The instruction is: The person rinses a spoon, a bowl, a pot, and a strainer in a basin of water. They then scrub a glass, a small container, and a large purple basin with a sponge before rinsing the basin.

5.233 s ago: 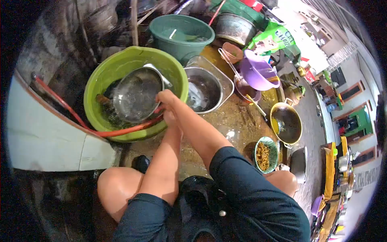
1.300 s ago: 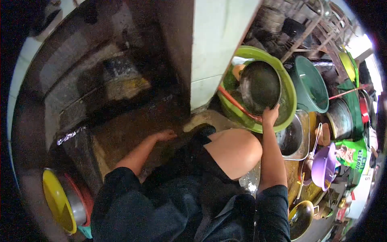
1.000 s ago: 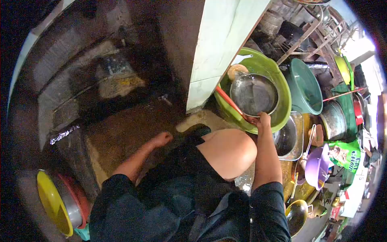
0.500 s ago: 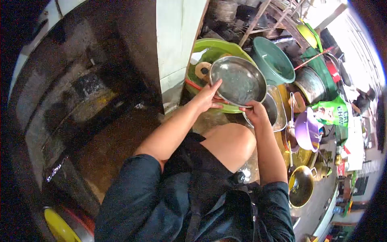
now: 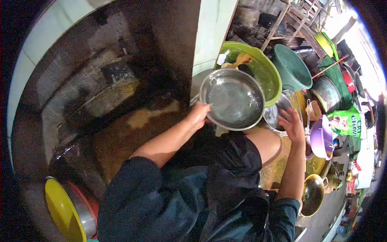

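Silver metal basin (image 5: 231,99), its hollow turned up towards the seated wearer, is held above the lap, in front of the near edge of a lime-green tub (image 5: 276,82). The left hand (image 5: 197,115) has the basin by its near left rim: the thumb lies over the edge and the other fingers seem to curl beneath, though they are mostly hidden. That rim probably gives the firmest place for a one-handed hold. The right hand (image 5: 292,125) is lifted to the right, apart from the basin, its fingers spread wide and holding nothing visible.

Water and a brown object (image 5: 242,59) show in the lime-green tub. A dark-green tub (image 5: 283,72) stands just beyond, on its right. Both are presumably there to be within arm's reach. Farther right are a purple bowl (image 5: 320,137) and, nearer, a two-handled pan (image 5: 314,195). At the near left, a yellow basin (image 5: 60,209) leans with others stacked behind it, perhaps to save floor space.
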Motion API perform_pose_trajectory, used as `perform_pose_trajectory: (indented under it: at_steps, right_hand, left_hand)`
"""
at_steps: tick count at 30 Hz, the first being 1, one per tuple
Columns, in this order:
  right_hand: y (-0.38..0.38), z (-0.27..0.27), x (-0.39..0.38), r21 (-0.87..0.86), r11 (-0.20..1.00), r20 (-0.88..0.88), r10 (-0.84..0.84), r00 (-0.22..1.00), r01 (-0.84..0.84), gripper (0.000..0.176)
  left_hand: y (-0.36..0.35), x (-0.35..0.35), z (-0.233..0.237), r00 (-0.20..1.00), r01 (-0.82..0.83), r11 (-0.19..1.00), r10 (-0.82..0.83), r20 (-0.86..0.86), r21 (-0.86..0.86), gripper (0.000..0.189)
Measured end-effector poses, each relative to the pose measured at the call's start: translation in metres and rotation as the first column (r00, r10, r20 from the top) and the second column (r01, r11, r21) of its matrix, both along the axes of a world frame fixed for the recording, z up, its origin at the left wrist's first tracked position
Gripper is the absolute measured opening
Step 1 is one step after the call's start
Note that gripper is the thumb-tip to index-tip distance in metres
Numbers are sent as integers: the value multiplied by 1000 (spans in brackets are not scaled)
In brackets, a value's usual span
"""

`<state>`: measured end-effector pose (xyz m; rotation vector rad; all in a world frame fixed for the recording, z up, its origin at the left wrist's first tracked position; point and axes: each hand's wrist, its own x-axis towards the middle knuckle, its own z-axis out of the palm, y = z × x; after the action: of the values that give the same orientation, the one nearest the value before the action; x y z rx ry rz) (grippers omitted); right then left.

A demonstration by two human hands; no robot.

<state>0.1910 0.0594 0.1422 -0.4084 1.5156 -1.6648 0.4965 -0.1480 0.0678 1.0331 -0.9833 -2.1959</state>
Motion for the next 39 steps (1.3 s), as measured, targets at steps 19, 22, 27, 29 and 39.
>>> perform_pose_trajectory:
  at_steps: [19,22,27,29,39]
  right_hand:
    - [47,-10,-27,-148,975,-9,-167,986,164,41]
    - [39,6,-25,-187,977,-9,-108,994,105,36]
    - [40,36,-17,-144,987,-82,-84,993,71,34]
    - [46,47,-11,-91,993,-167,-86,982,71,37]
    - [83,57,-1,52,979,-302,-171,938,196,33]
  left_hand:
    - [-24,344,-168,830,-455,826,259,494,331,30]
    - [-53,340,-162,808,-367,890,163,566,269,30]
    - [-72,329,-129,665,-153,987,144,732,-56,34]
    - [-66,313,-101,465,53,963,212,860,-266,42]
    - [-11,231,-13,377,775,65,751,542,-629,72]
